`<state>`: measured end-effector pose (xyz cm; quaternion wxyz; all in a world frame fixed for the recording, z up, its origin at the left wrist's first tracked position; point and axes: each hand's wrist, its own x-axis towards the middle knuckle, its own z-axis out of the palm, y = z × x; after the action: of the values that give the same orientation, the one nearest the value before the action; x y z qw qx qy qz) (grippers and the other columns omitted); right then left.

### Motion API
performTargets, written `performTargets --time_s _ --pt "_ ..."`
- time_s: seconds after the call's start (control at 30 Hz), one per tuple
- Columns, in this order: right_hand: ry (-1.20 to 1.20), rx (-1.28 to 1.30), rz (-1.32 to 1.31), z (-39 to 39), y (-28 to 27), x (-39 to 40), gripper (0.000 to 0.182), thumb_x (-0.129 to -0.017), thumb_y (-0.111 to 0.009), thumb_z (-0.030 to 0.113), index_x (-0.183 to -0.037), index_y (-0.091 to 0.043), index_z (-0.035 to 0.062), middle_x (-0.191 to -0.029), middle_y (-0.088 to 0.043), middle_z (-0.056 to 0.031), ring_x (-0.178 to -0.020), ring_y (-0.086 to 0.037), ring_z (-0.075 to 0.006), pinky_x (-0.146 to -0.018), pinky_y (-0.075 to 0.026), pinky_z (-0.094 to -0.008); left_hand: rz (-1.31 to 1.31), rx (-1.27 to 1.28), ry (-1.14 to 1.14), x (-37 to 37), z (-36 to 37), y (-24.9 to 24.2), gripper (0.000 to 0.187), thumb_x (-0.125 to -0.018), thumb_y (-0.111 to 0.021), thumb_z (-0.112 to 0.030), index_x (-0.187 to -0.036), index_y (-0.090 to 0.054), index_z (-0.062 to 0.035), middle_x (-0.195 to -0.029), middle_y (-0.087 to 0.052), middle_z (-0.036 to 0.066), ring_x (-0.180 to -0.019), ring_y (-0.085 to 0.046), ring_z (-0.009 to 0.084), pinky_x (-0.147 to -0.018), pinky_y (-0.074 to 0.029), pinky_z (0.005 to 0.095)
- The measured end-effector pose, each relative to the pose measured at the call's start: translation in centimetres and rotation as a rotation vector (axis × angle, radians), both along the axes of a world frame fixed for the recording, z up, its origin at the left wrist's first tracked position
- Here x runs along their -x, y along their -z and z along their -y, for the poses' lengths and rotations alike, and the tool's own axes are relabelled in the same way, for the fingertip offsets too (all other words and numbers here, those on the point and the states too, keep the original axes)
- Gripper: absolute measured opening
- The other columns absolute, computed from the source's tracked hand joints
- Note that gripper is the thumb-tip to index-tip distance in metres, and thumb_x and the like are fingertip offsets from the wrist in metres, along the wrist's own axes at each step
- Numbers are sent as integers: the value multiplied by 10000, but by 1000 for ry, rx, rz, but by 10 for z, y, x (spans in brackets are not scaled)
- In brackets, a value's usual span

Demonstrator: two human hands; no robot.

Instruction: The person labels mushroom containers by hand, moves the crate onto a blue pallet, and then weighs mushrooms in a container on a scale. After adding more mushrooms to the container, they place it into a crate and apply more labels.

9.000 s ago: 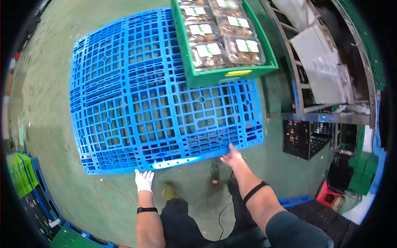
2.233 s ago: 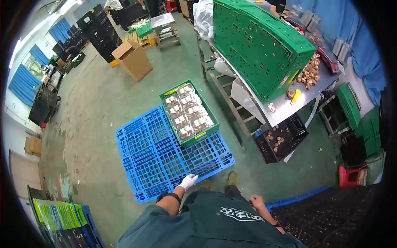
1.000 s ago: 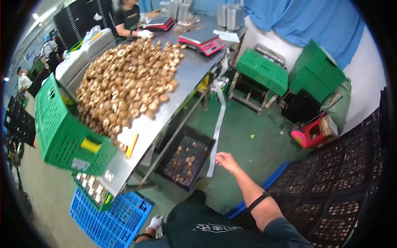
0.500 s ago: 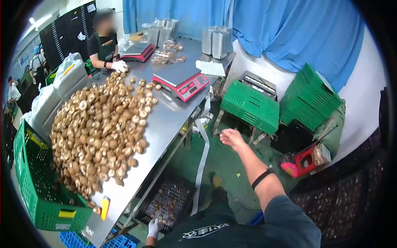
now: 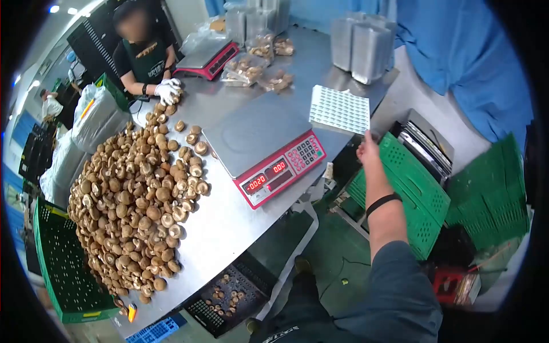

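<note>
My right hand [image 5: 368,147], bare, is at the lower right corner of a white sheet of labels [image 5: 341,110], its fingers closed on that corner. The sheet lies at the table's far right edge, beside a red and grey scale [image 5: 269,148] whose display reads -0.020 and 0.00. My left hand is out of view. A large heap of brown mushrooms [image 5: 131,211] covers the left of the metal table [image 5: 220,243].
A co-worker [image 5: 143,54] in white gloves handles mushrooms behind the heap, near a second scale [image 5: 207,60]. Bagged mushrooms [image 5: 246,68] and clear trays [image 5: 363,48] stand farther back. Green crates [image 5: 409,194] are at right, another [image 5: 66,268] at left; a black crate [image 5: 234,294] is below.
My right hand has moved forward to the label sheet and closed at its corner. My gloved left hand has left the view. The camera is nearer the scale, and the co-worker's hands have come together.
</note>
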<state>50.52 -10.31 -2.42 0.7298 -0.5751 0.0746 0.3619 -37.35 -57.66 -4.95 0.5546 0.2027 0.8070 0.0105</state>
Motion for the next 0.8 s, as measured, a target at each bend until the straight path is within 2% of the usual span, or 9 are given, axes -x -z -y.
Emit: performTargets --time_s 0.1,0.2,0.3,0.4,0.43,0.47,0.6,0.67,0.8 --pt "81 147 169 -34 -3 -20 270 -856 -771 311 -870 -553 151 -631 -457 17 -505 -416 -119 -451 -306 -289 -9 28 -58 -26 22 -8 410 -980 -513 -422 -1221 -551 -92 -888 -686 173 -803 -663 316 -778 -512 536" --pt "50 7 348 -43 -15 -24 158 -911 -700 182 -963 -568 111 -758 -551 3 -596 -513 -125 -473 -364 -252 2 44 -124 -44 49 -7 429 -980 -511 -431 -1250 -533 -98 -898 -688 176 -792 -661 321 -780 -513 552" --pt "134 -433 380 -33 -68 -4 158 -941 -652 131 -1061 -567 74 -876 -627 -26 -645 -561 -118 -524 -448 -254 41 36 -195 -55 82 2 449 -980 -510 -440 -1279 -515 -105 -908 -690 180 -781 -659 326 -783 -515 568" --pt "111 -488 669 10 -131 31 265 -948 -657 174 -1152 -572 29 -973 -655 -60 -799 -626 -160 -683 -520 -309 108 -15 -297 -60 114 29 470 -980 -508 -449 -1308 -497 -112 -918 -692 183 -769 -657 331 -786 -517 583" --pt "59 -244 906 38 -167 70 316 -964 -639 218 -1157 -567 -21 -942 -656 -84 -805 -615 -166 -705 -513 -320 142 -32 -340 -59 126 42 478 -980 -507 -452 -1317 -491 -114 -922 -692 184 -766 -656 333 -787 -517 589" --pt "49 3 1126 67 -190 103 349 -975 -619 237 -1156 -556 -55 -921 -652 -99 -784 -587 -167 -709 -489 -304 119 -280 -528 -72 134 70 279 -983 -566 -228 -1101 -592 24 -756 -592 48 -582 -554 140 -481 -435 276" --pt "-272 30 1482 189 -231 280 146 -959 -609 131 -939 -541 3 -900 -593 -46 -801 -514 -121 -727 -460 -306 220 -489 -507 -67 113 87 369 -993 -561 -241 -1256 -541 17 -960 -667 104 -818 -641 169 -689 -518 281" --pt "-469 -219 1194 244 -224 392 107 -932 -630 80 -981 -566 10 -919 -602 -40 -812 -532 -112 -716 -464 -274 354 -588 -541 -64 79 37 422 -1014 -529 -271 -1338 -485 -5 -1075 -673 131 -945 -677 215 -789 -548 322" --pt "-1021 -276 535 354 -195 589 131 -949 -636 110 -1062 -603 53 -836 -636 15 -711 -563 -44 -625 -459 -222 730 -762 -750 -31 75 -34 553 -1032 -472 -403 -1392 -404 12 -1153 -641 182 -1032 -656 279 -887 -547 404"
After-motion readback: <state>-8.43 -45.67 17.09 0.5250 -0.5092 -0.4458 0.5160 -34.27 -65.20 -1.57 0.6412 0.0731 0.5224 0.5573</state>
